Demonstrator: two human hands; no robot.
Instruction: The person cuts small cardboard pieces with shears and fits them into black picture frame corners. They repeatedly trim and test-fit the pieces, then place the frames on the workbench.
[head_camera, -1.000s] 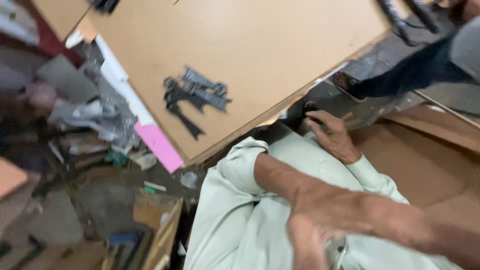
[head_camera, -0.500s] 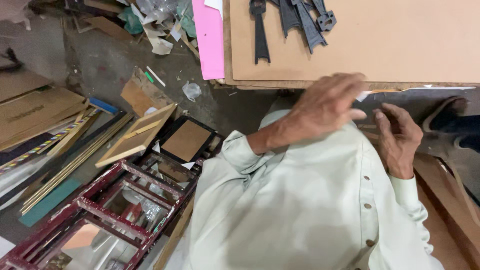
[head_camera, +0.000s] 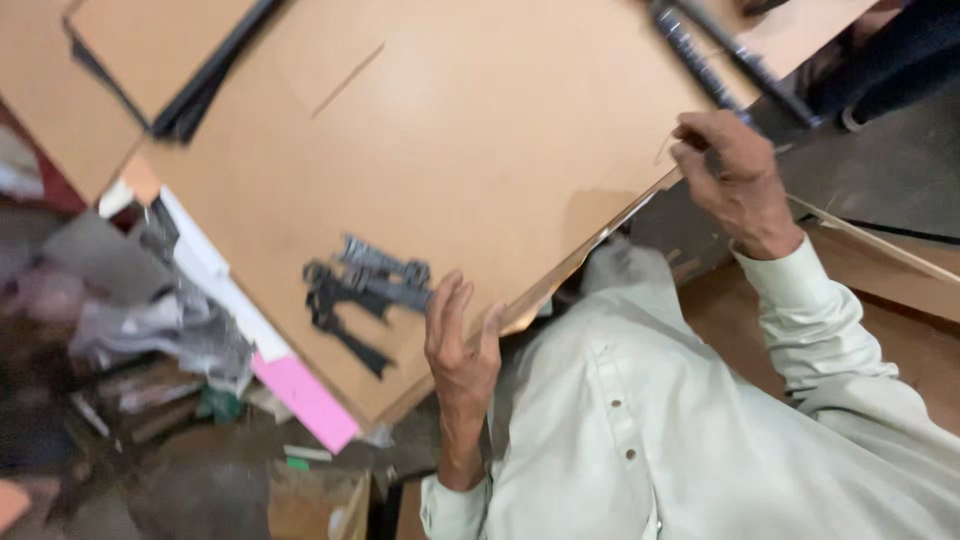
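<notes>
A large tan fibreboard sheet (head_camera: 480, 130) fills the upper middle. My left hand (head_camera: 458, 345) rests with fingers spread against its near edge, beside a small heap of dark metal hinge-like pieces (head_camera: 365, 290) lying on the board. My right hand (head_camera: 728, 180) is further along the same edge, with its fingers curled over it. A thin pale strip (head_camera: 880, 245) runs out from under that hand. Both arms wear pale green sleeves (head_camera: 810, 320). Blur hides whether the right fingers pinch anything besides the edge.
A pink sheet (head_camera: 305, 400) and white sheets (head_camera: 205, 265) stick out from under the board. Cluttered scraps and paper (head_camera: 150, 340) lie at left. Dark bars (head_camera: 720, 60) cross the board's far corner. Another person's dark-clad leg (head_camera: 890, 60) is at top right.
The view has swung round. My hands, close together at the board's edge half a second ago, are now spread apart along it, the left one near the metal pieces.
</notes>
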